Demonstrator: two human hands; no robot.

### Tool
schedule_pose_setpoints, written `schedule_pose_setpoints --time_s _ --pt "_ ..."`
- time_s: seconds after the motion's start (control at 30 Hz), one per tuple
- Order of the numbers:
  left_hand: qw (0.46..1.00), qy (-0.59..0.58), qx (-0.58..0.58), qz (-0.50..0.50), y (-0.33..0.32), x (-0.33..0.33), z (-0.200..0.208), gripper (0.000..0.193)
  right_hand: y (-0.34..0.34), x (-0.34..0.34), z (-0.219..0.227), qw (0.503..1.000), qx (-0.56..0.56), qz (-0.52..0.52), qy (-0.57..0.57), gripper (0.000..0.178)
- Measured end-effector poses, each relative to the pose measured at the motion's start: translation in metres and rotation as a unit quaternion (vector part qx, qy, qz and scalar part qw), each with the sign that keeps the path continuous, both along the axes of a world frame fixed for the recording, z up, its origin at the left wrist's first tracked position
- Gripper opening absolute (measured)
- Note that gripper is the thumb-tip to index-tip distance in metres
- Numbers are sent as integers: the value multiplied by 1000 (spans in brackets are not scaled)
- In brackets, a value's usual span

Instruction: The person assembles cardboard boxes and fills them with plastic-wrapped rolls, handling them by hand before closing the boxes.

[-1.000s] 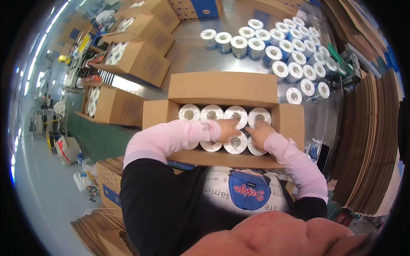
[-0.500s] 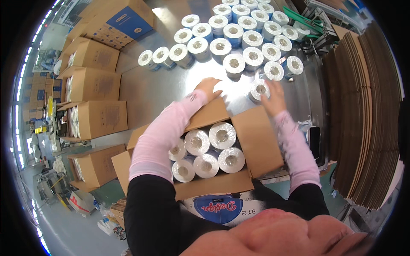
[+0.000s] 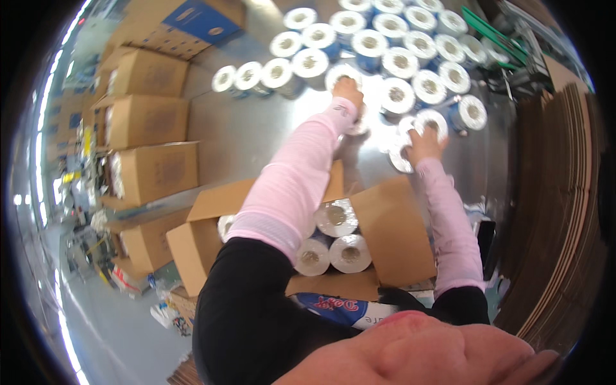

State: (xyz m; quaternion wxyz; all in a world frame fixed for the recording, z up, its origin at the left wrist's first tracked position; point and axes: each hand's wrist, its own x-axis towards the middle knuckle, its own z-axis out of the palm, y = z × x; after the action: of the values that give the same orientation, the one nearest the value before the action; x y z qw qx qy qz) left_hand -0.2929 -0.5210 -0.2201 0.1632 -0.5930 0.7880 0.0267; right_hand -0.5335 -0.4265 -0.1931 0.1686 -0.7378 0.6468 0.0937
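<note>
A packing floor in a warehouse or small factory.

Dozens of white wrapped rolls with cardboard cores (image 3: 398,63) stood crowded on a shiny metal counter (image 3: 250,131), and an open brown cardboard carton (image 3: 391,234) held more of the same rolls. A row of filled brown cardboard boxes (image 3: 151,170) lined the left side, flattened brown cardboard sheets (image 3: 555,212) were stacked on the right, and a smooth grey floor (image 3: 122,333) ran below with clutter along it.
</note>
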Motion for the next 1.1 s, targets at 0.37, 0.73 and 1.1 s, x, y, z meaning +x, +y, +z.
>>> schedule_pose_setpoints --time_s 0.37,0.73,1.1 --pt "571 777 59 258 109 111 154 32 89 -22 -34 967 -19 -124 -220 43" --pt "813 531 203 125 407 271 301 32 96 106 234 664 361 186 -628 45" --pt "975 170 135 47 446 246 269 47 247 260 213 810 92 460 -351 56"
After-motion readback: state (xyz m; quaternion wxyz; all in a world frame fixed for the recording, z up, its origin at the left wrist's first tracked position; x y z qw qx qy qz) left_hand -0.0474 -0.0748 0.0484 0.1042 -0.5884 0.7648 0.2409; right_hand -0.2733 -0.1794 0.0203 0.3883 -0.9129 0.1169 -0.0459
